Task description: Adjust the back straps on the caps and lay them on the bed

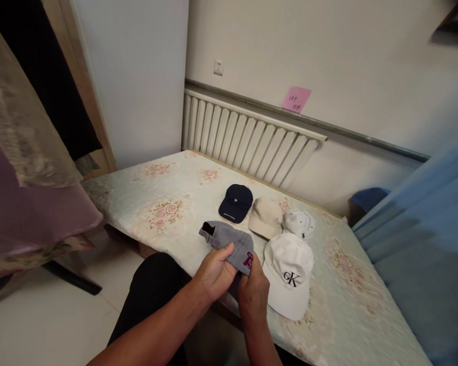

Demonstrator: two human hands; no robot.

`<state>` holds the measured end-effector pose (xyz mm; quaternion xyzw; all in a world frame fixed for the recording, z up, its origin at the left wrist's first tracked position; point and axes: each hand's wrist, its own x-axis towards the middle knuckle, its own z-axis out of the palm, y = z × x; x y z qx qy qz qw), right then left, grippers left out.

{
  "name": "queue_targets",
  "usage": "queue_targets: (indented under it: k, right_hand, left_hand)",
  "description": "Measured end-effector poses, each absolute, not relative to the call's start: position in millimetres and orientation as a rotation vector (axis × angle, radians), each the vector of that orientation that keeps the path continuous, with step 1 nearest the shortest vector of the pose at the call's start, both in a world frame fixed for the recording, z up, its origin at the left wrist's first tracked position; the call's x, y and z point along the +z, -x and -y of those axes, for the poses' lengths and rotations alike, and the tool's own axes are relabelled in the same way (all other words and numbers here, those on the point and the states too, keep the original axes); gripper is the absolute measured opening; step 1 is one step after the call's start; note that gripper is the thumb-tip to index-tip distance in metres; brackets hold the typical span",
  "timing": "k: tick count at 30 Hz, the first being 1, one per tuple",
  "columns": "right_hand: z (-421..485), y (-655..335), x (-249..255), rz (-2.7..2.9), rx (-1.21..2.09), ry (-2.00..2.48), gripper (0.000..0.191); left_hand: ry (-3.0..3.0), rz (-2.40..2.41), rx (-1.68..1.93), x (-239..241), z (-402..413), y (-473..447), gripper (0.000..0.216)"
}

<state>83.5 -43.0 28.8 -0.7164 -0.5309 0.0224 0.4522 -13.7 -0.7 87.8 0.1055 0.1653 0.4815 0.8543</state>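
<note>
A grey baseball cap (231, 239) with dark red lettering is held up between both hands, its strap opening turned to the left. My left hand (217, 272) grips its lower edge, thumb on the outside. At the lettered front, my right hand (254, 287) has its fingers closed on the cap; the brim is mostly hidden. Close to my right hand lies a white cap (290, 269) with black letters. Behind it are a smaller white cap (298, 223), a beige cap (266, 217) and a navy cap (236, 202), all crown up.
The caps lie on a bed-like surface (198, 195) with a pale floral cover. A white radiator (248, 134) and wall stand behind it. Blue curtain cloth (416, 229) hangs at the right; draped clothes (34, 127) are at the left. My knee (154, 279) is by the near edge.
</note>
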Motion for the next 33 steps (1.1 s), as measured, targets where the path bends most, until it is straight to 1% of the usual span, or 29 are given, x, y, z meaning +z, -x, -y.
queue_targets:
  k: [3, 9, 16, 19, 26, 31, 33]
  right_hand:
    - [42.7, -83.8, 33.0, 1.282, 0.056, 1.709, 0.052]
    - [44.5, -92.5, 28.6, 1.223, 0.044, 1.682, 0.059]
    - [45.7, -98.8, 24.2, 1.232, 0.002, 1.708, 0.063]
    - [44.4, -100.2, 22.4, 1.217, -0.020, 1.686, 0.062]
    - [39.6, -102.9, 16.3, 1.243, -0.065, 1.674, 0.059]
    - [33.0, -107.7, 10.9, 1.235, -0.111, 1.651, 0.058]
    - [28.3, -110.8, 6.9, 1.224, -0.123, 1.654, 0.054]
  left_hand:
    - [-0.263, -0.321, 1.008, 89.9, 5.3, 10.6, 0.038]
    - [-0.395, -0.178, 1.016, 95.8, 2.1, 18.6, 0.047]
    - [-0.362, -0.054, 0.997, 107.1, -1.5, 27.7, 0.033]
    - [-0.330, -0.020, 0.949, 112.5, -2.3, 28.3, 0.036]
    - [-0.405, -0.317, 0.991, 117.0, -3.0, 17.3, 0.029]
    - [-0.450, -0.347, 1.042, 122.5, -7.2, 10.4, 0.028]
    - [-0.467, -0.348, 1.062, 125.0, -8.8, 7.5, 0.029]
